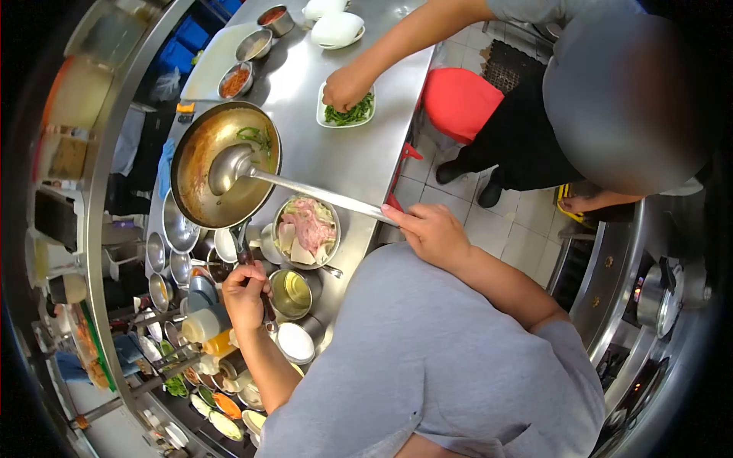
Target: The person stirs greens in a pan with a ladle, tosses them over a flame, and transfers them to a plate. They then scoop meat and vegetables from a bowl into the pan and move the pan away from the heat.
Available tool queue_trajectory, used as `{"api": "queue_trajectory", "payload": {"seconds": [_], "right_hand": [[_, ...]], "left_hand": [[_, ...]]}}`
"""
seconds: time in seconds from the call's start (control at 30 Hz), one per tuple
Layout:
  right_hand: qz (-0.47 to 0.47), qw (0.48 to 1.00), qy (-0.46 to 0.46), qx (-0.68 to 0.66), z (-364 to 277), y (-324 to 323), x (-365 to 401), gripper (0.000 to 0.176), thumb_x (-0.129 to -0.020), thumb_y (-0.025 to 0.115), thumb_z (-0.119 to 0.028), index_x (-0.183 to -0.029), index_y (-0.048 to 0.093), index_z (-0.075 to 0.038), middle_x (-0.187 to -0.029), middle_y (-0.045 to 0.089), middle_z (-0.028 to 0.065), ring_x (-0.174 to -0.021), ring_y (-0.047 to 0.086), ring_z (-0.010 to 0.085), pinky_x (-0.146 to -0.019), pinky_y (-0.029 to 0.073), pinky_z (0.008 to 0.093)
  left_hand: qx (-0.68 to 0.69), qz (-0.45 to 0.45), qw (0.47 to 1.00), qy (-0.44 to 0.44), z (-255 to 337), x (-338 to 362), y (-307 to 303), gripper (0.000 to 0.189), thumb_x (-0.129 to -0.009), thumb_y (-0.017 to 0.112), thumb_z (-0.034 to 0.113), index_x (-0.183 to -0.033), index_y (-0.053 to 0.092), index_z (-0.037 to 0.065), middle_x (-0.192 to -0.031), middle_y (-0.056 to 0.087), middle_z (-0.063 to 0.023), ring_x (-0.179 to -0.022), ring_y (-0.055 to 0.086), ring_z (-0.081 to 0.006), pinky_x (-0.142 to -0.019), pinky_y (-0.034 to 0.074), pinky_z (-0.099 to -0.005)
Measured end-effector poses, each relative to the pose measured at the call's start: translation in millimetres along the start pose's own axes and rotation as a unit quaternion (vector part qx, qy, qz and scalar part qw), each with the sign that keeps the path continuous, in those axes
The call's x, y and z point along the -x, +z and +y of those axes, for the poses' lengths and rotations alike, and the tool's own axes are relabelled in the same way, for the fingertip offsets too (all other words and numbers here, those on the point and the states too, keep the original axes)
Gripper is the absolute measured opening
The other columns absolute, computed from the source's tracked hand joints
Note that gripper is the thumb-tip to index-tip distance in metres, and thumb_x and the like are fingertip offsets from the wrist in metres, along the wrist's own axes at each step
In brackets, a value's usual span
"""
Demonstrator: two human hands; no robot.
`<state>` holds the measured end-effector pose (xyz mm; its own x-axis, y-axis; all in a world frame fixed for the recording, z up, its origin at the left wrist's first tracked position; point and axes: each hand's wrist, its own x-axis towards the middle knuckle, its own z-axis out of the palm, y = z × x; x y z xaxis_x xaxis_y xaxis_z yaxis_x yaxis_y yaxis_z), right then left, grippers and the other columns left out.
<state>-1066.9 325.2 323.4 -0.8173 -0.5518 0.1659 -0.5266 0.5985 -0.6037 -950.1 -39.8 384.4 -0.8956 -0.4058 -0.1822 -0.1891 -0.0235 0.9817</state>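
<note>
My left hand (245, 294) is closed on the dark handle of a wok (195, 179), which is held over the steel counter. In the wok lie a few green strips and the bowl of a long metal ladle (321, 191). The ladle's far handle end is in my right hand (434, 233), with the index finger stretched along it. Below the wok stands a bowl of raw pink meat and pale pieces (308, 231). Beside that bowl is a metal pot with yellowish liquid (293, 293).
A co-worker's hand (349, 88) is over a white dish of green vegetables (356, 116) on the steel counter (305, 145). Small metal bowls (236, 80) stand at the back left. A red stool (458, 103) is beside the counter. Containers crowd the lower left.
</note>
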Motion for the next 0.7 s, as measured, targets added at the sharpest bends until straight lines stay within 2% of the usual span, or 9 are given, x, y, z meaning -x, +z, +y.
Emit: {"api": "queue_trajectory", "payload": {"seconds": [0.37,0.7], "right_hand": [[0.033,0.999,-0.036,0.019,-2.9,6.0,-4.0,0.055,-0.086,0.064,-0.008,-0.138,0.062,-0.027,-0.086,0.06,0.0034,-0.08,0.061,0.0251,-0.074,0.045,0.0392],[0.042,0.999,-0.021,0.026,-7.6,3.0,-0.6,0.055,-0.084,0.066,-0.007,-0.136,0.063,-0.026,-0.086,0.061,0.0033,-0.079,0.061,0.0252,-0.073,0.045,0.039]], "left_hand": [[0.029,0.011,0.999,-0.014,-9.7,-2.3,-6.6,0.013,-0.089,0.064,-0.006,-0.084,0.064,0.006,-0.087,0.062,-0.0056,-0.062,0.055,-0.0108,-0.054,0.046,-0.0257],[0.011,0.008,1.0,-0.027,-8.5,-7.4,-3.1,0.013,-0.089,0.064,-0.006,-0.083,0.065,0.005,-0.088,0.064,-0.006,-0.062,0.055,-0.01,-0.054,0.046,-0.025]]}}
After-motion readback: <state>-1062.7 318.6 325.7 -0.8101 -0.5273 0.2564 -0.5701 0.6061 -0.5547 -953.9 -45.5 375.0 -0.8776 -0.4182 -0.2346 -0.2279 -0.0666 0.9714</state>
